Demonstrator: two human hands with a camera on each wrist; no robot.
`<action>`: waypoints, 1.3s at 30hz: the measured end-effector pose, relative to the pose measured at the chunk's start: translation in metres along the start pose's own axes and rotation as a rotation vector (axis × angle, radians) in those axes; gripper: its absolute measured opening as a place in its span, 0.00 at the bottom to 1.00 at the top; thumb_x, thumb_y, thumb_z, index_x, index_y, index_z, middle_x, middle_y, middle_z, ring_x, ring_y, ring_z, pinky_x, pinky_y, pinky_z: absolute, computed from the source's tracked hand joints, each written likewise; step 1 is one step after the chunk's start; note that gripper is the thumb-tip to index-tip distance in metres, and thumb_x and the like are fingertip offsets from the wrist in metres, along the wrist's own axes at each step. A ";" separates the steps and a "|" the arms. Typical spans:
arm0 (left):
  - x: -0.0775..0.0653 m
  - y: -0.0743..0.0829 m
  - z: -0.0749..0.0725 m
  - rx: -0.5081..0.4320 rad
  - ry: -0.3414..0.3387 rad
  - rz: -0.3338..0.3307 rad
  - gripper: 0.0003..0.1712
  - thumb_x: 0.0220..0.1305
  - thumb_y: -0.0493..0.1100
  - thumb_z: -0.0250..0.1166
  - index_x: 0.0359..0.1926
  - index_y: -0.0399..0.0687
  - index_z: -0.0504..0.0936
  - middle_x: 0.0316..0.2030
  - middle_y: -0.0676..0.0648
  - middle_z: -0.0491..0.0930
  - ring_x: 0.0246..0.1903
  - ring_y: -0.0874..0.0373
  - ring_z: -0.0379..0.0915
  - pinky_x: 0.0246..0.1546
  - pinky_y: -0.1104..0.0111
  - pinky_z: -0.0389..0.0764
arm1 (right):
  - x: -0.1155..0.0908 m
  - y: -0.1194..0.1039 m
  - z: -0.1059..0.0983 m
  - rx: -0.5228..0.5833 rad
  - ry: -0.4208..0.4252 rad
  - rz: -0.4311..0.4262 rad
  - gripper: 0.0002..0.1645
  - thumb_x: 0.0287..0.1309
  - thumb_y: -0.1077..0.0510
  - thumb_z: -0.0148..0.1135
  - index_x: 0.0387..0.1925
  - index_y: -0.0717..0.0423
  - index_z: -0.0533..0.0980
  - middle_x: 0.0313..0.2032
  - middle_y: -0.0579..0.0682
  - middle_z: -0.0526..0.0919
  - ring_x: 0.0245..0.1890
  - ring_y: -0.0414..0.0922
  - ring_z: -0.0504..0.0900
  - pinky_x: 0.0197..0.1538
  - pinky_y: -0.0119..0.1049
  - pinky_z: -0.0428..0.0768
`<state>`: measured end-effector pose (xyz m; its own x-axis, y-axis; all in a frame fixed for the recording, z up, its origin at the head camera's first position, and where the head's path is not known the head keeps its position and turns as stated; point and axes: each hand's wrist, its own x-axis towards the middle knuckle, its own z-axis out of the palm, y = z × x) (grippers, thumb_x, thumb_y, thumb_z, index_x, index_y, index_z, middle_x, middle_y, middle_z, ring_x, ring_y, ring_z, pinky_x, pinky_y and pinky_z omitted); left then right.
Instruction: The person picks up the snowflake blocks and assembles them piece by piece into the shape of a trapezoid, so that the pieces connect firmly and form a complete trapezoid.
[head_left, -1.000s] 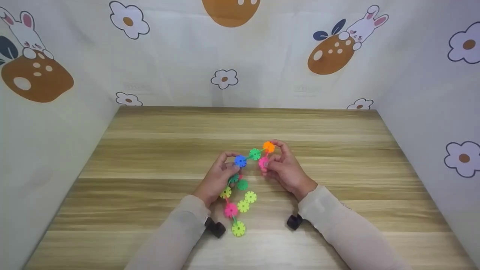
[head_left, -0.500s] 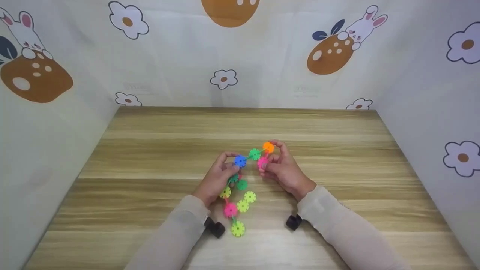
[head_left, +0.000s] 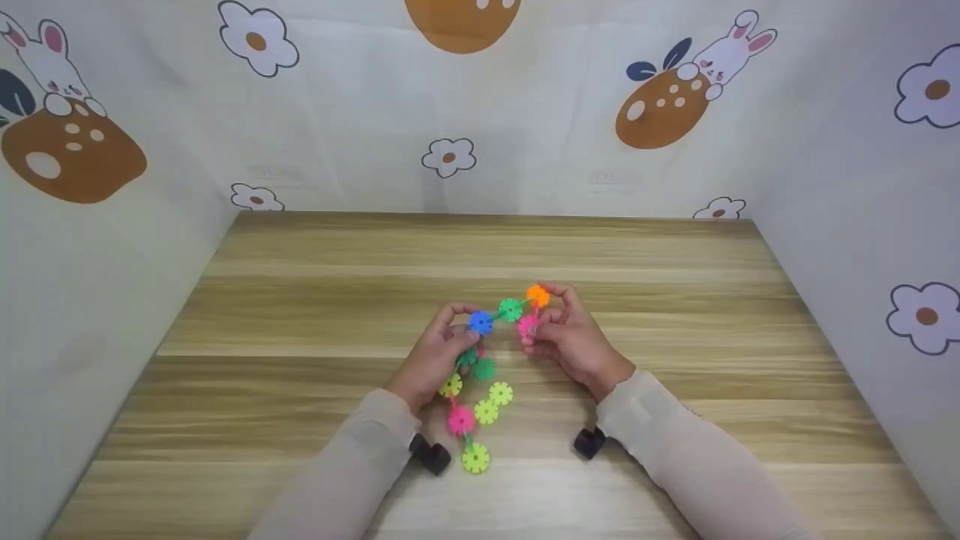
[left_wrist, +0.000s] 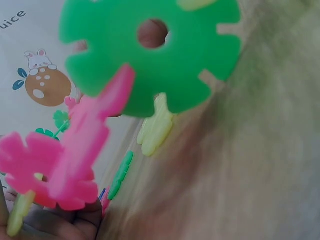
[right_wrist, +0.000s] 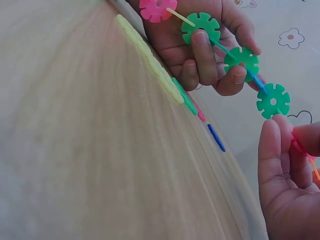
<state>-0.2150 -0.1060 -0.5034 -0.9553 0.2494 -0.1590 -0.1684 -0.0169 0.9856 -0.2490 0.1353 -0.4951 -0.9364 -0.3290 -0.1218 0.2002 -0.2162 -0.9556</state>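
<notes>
A chain of notched plastic snowflake discs spans both hands. My left hand (head_left: 435,352) pinches a blue disc (head_left: 481,322) between thumb and index finger. My right hand (head_left: 585,345) pinches a pink disc (head_left: 528,326) low down, its index finger at the orange disc (head_left: 538,295). Between the hands runs a green disc (head_left: 511,309), slotted edge to edge with its neighbours. Below the left hand the chain goes on through a yellow disc (head_left: 451,385) and a pink disc to a yellow end disc (head_left: 475,457). The left wrist view has a green disc (left_wrist: 195,75) very close.
Loose discs lie flat on the wooden table (head_left: 675,300): a green disc (head_left: 484,369) and two yellow discs (head_left: 486,411). The right wrist view also has a blue disc (right_wrist: 216,137) on the tabletop. A printed cloth (head_left: 360,112) stands round the back and sides.
My right hand's fingers shift slightly around the pink disc, and the orange disc sinks a little. The left hand and loose discs stay in place.
</notes>
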 end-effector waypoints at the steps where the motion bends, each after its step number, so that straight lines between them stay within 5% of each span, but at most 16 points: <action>1: 0.000 0.000 0.000 -0.001 0.000 -0.001 0.19 0.80 0.42 0.56 0.67 0.59 0.71 0.40 0.43 0.78 0.31 0.55 0.70 0.34 0.68 0.74 | 0.000 0.000 0.000 0.003 -0.001 -0.003 0.46 0.63 0.79 0.53 0.76 0.51 0.52 0.26 0.46 0.75 0.27 0.44 0.86 0.38 0.39 0.89; 18: 0.001 -0.001 0.000 -0.005 0.028 -0.010 0.19 0.79 0.42 0.55 0.66 0.59 0.72 0.46 0.42 0.81 0.34 0.56 0.71 0.32 0.69 0.73 | 0.000 -0.001 -0.003 -0.001 -0.021 -0.035 0.46 0.63 0.79 0.52 0.78 0.55 0.51 0.27 0.47 0.76 0.26 0.44 0.84 0.37 0.37 0.88; 26: 0.003 -0.001 0.000 -0.037 0.104 -0.037 0.17 0.80 0.44 0.50 0.65 0.59 0.71 0.49 0.41 0.80 0.37 0.55 0.72 0.34 0.69 0.76 | 0.001 0.005 -0.004 -0.038 -0.041 0.057 0.51 0.66 0.74 0.57 0.82 0.44 0.48 0.35 0.48 0.78 0.28 0.43 0.86 0.38 0.38 0.89; 30: 0.004 -0.001 -0.001 -0.085 0.149 -0.058 0.16 0.80 0.46 0.47 0.63 0.60 0.70 0.49 0.42 0.78 0.33 0.56 0.70 0.34 0.69 0.75 | 0.002 0.005 -0.001 -0.065 -0.033 0.091 0.38 0.63 0.76 0.54 0.71 0.55 0.57 0.41 0.51 0.78 0.30 0.44 0.85 0.38 0.37 0.89; 34: 0.004 -0.002 -0.001 -0.133 0.173 -0.059 0.16 0.80 0.46 0.45 0.63 0.58 0.68 0.46 0.44 0.75 0.27 0.57 0.66 0.32 0.69 0.74 | 0.000 0.005 -0.001 -0.165 -0.123 0.127 0.23 0.58 0.76 0.53 0.55 0.63 0.66 0.49 0.59 0.80 0.32 0.44 0.84 0.39 0.36 0.89; 39: 0.004 -0.001 -0.001 -0.160 0.184 -0.054 0.15 0.81 0.47 0.44 0.63 0.57 0.68 0.45 0.45 0.73 0.27 0.57 0.66 0.32 0.69 0.74 | -0.003 0.004 -0.002 -0.343 -0.308 0.158 0.29 0.56 0.72 0.56 0.62 0.63 0.73 0.66 0.59 0.76 0.33 0.44 0.84 0.43 0.37 0.88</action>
<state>-0.2189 -0.1064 -0.5053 -0.9696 0.0733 -0.2333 -0.2425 -0.1647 0.9561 -0.2465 0.1375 -0.4989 -0.7632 -0.6012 -0.2369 0.1782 0.1566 -0.9715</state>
